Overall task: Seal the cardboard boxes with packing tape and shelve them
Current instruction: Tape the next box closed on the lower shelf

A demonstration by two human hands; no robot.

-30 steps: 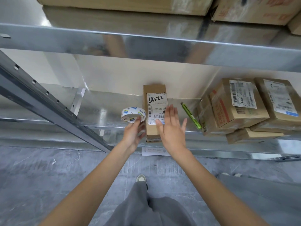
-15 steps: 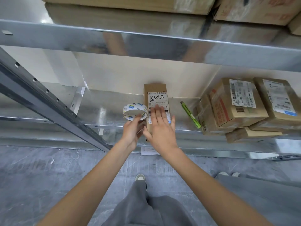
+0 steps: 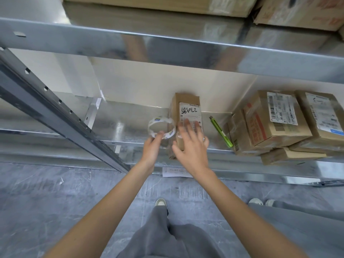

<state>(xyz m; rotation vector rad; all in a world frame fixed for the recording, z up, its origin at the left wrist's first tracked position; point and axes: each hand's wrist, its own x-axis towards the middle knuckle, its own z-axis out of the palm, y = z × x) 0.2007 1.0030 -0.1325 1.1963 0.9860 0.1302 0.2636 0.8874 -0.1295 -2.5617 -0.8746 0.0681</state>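
A narrow cardboard box (image 3: 186, 103) with a white label lies lengthwise on the metal shelf (image 3: 121, 125), its near end over the front edge. My right hand (image 3: 191, 146) lies flat on the box's top, fingers spread across the label. Just left of the box, my left hand (image 3: 153, 148) holds a roll of packing tape (image 3: 161, 126) by its near rim. The roll is nearly used up, a thin white ring with blue and yellow print.
A green utility knife (image 3: 220, 131) lies on the shelf right of the box. Several labelled cardboard boxes (image 3: 275, 118) are stacked at the right. More boxes (image 3: 158, 4) sit on the upper shelf. A slanted metal upright (image 3: 55, 107) crosses at left. A paper slip (image 3: 175, 172) lies underneath.
My right hand came down from hovering onto the box's label and has slid along it. My left hand has kept the tape roll beside the box, shifting slightly.
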